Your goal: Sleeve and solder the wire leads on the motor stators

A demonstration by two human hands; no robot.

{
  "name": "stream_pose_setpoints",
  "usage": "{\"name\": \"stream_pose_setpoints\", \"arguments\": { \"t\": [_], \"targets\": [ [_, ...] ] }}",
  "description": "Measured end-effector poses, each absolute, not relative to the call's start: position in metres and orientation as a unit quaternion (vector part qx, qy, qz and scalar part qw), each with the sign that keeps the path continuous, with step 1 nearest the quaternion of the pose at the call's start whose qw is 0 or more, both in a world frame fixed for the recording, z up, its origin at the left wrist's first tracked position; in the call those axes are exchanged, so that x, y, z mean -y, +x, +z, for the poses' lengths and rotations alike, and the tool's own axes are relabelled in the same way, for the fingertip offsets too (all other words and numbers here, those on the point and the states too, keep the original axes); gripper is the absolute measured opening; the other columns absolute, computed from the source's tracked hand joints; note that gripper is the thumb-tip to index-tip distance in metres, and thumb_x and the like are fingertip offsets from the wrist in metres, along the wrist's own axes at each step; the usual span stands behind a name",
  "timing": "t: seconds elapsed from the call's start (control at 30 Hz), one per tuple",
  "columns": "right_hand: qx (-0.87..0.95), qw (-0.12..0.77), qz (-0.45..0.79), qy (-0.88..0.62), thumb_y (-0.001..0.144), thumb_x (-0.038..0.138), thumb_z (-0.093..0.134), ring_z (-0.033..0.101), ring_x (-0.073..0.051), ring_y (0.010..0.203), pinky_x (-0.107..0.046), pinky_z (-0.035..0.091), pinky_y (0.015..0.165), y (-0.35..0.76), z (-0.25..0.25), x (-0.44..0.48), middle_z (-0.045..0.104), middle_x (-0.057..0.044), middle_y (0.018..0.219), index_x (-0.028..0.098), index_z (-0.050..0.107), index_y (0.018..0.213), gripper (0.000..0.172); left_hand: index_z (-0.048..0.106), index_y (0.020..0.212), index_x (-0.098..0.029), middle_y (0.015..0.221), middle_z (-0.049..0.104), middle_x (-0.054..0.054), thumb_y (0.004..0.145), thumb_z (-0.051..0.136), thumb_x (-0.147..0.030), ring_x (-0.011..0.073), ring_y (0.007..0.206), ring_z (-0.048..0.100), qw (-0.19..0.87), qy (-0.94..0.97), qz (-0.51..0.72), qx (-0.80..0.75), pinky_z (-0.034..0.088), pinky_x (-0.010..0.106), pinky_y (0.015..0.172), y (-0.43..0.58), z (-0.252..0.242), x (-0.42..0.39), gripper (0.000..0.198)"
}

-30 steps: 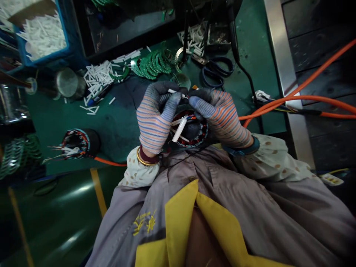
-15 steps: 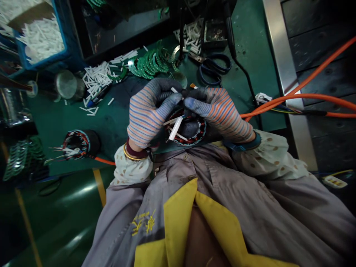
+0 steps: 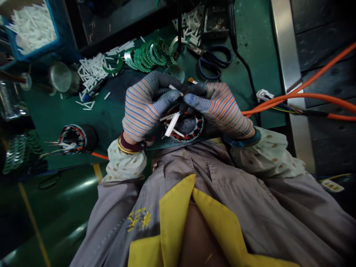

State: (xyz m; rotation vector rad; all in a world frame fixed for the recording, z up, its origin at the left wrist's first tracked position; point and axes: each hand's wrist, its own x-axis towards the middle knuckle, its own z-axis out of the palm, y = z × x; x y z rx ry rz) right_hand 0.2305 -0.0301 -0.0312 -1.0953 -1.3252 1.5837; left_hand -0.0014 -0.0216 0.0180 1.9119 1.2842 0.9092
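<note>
A round motor stator [image 3: 185,127] with red and blue windings lies at the near edge of the green bench, close to my body. Both hands wear striped gloves with dark fingertips. My left hand [image 3: 144,105] is closed, pinching a thin white sleeve [image 3: 174,88] on the stator's wire ends. My right hand [image 3: 218,107] is closed too, its fingertips pinching the same wire ends from the right. A loose white tube [image 3: 171,125] hangs over the stator below my fingers. An orange cable [image 3: 280,102] leads off to the right from the stator.
A second stator [image 3: 72,139] with bare wire ends lies at the left. White sleeves [image 3: 91,72] are scattered behind it, more fill a blue bin [image 3: 29,27]. Green rings [image 3: 146,57], blue-handled scissors [image 3: 213,63] and a metal cylinder [image 3: 61,76] lie at the back. A metal rail [image 3: 287,74] runs along the right.
The view has shifted a little; hands and stator sit slightly further left and higher. Both hands still pinch the wire ends, with the fingers barely moved.
</note>
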Motion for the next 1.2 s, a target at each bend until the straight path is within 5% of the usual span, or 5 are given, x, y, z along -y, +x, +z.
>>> {"name": "stream_pose_setpoints", "arguments": {
  "t": [0.2,0.37,0.7,0.9,1.2],
  "targets": [
    [0.721,0.228,0.387,-0.528,0.117,0.057,0.082,0.083,-0.039,0.144,-0.052,0.068,0.114,0.266,-0.029,0.05,0.093,-0.008,0.149,0.035,0.096,0.139,0.034,0.09,0.122,-0.03,0.108,0.09,0.004,0.125,0.088,-0.056,0.0357,0.106,0.089,0.2,0.806,0.224,-0.51,0.075,0.054,0.1,0.015,0.005,0.031,0.026],
    [0.744,-0.013,0.19,-0.641,0.12,0.032,0.065,0.09,-0.041,0.108,-0.046,0.058,0.086,0.286,-0.013,0.096,0.095,-0.019,0.12,0.023,0.095,0.144,0.039,0.085,0.141,-0.026,0.128,0.091,0.009,0.129,0.079,-0.047,0.0372,0.123,0.089,0.139,0.828,0.157,-0.521,0.071,0.047,0.111,0.008,-0.017,0.046,0.024],
    [0.727,0.191,0.235,-0.617,0.129,0.034,0.051,0.081,-0.037,0.154,-0.054,0.062,0.136,0.29,-0.035,0.021,0.088,-0.014,0.165,0.026,0.084,0.164,0.049,0.078,0.172,-0.024,0.141,0.089,0.013,0.134,0.064,-0.042,0.0361,0.13,0.088,0.131,0.837,0.16,-0.507,0.072,0.045,0.115,-0.011,-0.026,0.05,0.045],
    [0.743,0.037,0.19,-0.64,0.11,0.017,0.079,0.086,-0.045,0.133,-0.057,0.067,0.119,0.263,-0.048,-0.012,0.091,-0.023,0.142,0.013,0.089,0.142,0.034,0.088,0.145,-0.028,0.13,0.092,0.007,0.133,0.068,-0.056,0.0321,0.117,0.09,0.275,0.768,0.313,-0.486,0.076,0.049,0.11,-0.01,-0.025,0.048,0.037],
    [0.753,0.179,0.241,-0.586,0.122,0.037,0.068,0.082,-0.033,0.149,-0.048,0.063,0.133,0.242,-0.014,0.01,0.092,-0.01,0.155,0.027,0.088,0.153,0.038,0.068,0.176,-0.027,0.156,0.087,0.013,0.128,0.075,-0.06,0.0368,0.147,0.085,0.302,0.746,0.317,-0.501,0.069,0.048,0.13,-0.009,-0.039,0.031,0.058]
  ]
}}
